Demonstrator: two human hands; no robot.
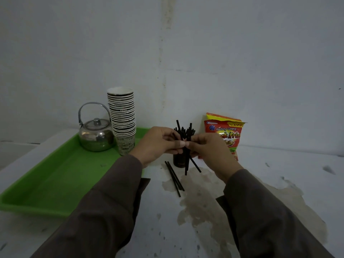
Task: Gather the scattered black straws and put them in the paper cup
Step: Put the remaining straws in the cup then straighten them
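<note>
A dark paper cup (179, 162) stands on the white table, mostly hidden behind my hands, with several black straws (183, 130) sticking up out of it. My left hand (158, 143) and my right hand (208, 147) meet in front of the cup, fingertips pinched on a few black straws (187, 165) whose lower ends hang down in front of the cup. Two more black straws (175, 178) lie loose on the table just in front of the cup, side by side.
A green tray (55, 181) at left holds a steel kettle (95, 135) and a tall stack of paper cups (123, 120). A red snack bag (226, 133) leans behind my right hand. The wall stands close behind. The table top is stained near the straws.
</note>
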